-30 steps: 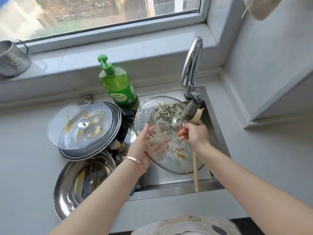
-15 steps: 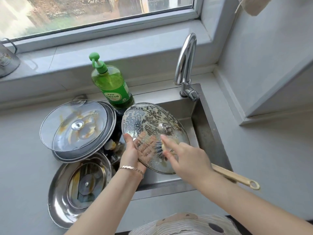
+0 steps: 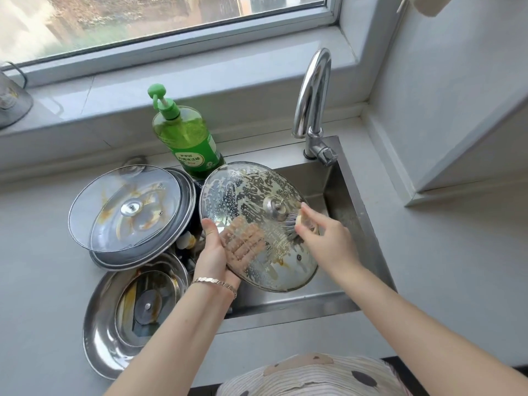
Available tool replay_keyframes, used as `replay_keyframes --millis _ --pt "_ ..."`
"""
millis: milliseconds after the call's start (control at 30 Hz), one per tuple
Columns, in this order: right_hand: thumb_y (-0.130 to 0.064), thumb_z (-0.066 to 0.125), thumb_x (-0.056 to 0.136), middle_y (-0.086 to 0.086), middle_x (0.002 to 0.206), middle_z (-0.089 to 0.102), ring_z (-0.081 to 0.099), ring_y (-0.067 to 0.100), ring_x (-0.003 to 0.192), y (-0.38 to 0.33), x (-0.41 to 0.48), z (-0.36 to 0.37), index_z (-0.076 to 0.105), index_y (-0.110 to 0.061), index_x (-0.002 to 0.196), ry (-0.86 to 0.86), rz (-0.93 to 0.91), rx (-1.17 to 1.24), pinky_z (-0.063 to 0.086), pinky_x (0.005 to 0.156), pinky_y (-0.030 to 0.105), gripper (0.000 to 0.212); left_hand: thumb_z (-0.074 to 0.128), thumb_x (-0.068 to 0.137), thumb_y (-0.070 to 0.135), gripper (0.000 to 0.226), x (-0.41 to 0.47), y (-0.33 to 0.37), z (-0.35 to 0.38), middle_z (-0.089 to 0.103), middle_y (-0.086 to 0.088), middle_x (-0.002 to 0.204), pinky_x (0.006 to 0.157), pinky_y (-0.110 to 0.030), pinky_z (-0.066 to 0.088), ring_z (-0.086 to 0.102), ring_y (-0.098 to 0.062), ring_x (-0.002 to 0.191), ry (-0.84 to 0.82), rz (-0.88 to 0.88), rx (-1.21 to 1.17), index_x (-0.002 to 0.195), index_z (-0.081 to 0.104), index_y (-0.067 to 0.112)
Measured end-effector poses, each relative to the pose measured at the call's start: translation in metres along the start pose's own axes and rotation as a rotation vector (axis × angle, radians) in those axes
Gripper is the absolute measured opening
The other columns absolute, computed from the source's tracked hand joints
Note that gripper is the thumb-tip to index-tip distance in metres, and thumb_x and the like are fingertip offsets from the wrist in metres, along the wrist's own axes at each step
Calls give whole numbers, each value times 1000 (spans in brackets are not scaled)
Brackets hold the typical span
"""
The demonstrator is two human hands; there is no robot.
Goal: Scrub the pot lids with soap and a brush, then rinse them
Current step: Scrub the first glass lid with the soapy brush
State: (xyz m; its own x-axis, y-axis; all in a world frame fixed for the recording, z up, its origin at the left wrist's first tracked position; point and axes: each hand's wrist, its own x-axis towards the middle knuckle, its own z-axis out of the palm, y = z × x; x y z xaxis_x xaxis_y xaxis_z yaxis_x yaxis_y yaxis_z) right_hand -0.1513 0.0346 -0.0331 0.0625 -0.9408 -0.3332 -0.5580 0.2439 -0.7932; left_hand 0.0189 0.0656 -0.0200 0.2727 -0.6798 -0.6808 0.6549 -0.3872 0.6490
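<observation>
The left hand [image 3: 213, 258] pinched the sudsy lid [image 3: 251, 190], fingers spread beneath; the right hand [image 3: 325, 241] gripped the brush [image 3: 291, 224] against it. Left of both hands, two stained lids [image 3: 125, 207] waited unscrubbed; nothing looked rinsed.

Daylit window [image 3: 160, 21], grey sill [image 3: 200, 78], pale walls [image 3: 457, 81].

Sudsy glass lid [image 3: 248, 195], tilted, brush [image 3: 290, 224] bristles against its middle
</observation>
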Motion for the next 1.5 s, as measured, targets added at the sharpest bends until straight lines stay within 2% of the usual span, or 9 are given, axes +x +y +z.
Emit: replay_keyframes --millis 133,267,433,567,833,1000,1167,1333,1500 --pt "-36 59 87 -18 106 59 47 3 61 -12 -22 22 48 -47 129 -118 -337 -43 46 69 29 44 23 92 60 64 2 4 -2 73 -8 71 70 -36 56 69 -22 75 15 -3 0 98 59 8" --pt "-42 54 90 -14 112 62 56 12 99 8 15 -1 45 -47 131 15 31 -56 45 77 30 43 28 92 58 64 -1 7 -3 72 -15 71 62 -40 57 71 -25 63 20 -5 -79 97 57 1" --pt "-41 60 86 -20 112 60 59 9 80 -12 -44 23 49 -47 128 -154 -477 -130 48 66 27 44 30 89 64 70 6 13 -1 68 -19 95 98 -50 44 64 -32 96 80 -34 -122 105 57 1" --pt "-38 59 89 -21 101 59 51 5 69 10 -5 1 49 -48 128 10 -138 -115 46 70 27 42 31 89 63 69 8 14 -2 71 -18 90 84 -48 53 70 -29 82 75 0 -192 103 58 1" --pt "-37 59 88 -26 105 56 53 4 82 22 -13 -2 45 -55 125 -35 -224 -206 44 70 26 43 34 91 59 64 7 22 -1 69 -18 84 60 -41 57 69 -28 72 107 6 -231 97 56 0" --pt "-33 67 83 -20 113 61 57 6 87 15 -35 9 56 -46 122 -35 -483 -198 49 63 29 43 34 91 59 63 6 27 0 68 -17 89 78 -42 55 68 -27 76 138 17 -220 101 56 1" --pt "-34 59 89 -13 110 65 57 9 88 37 14 -25 49 -45 128 14 -30 -39 45 77 30 42 32 91 60 64 2 27 -6 67 -16 97 81 -42 55 67 -26 84 84 14 -167 101 57 2" --pt "-30 66 85 -29 99 53 53 -5 77 10 -19 -6 49 -50 124 -110 -382 -131 42 65 26 47 33 92 57 60 -3 29 -2 72 -13 69 66 -39 56 70 -24 68 88 25 -127 93 56 1" --pt "-33 59 90 -6 110 66 56 4 77 28 19 -30 49 -44 128 22 -35 -39 45 73 30 41 34 89 59 64 -3 30 -6 73 -15 78 70 -41 56 71 -25 75 52 17 -82 97 58 0"
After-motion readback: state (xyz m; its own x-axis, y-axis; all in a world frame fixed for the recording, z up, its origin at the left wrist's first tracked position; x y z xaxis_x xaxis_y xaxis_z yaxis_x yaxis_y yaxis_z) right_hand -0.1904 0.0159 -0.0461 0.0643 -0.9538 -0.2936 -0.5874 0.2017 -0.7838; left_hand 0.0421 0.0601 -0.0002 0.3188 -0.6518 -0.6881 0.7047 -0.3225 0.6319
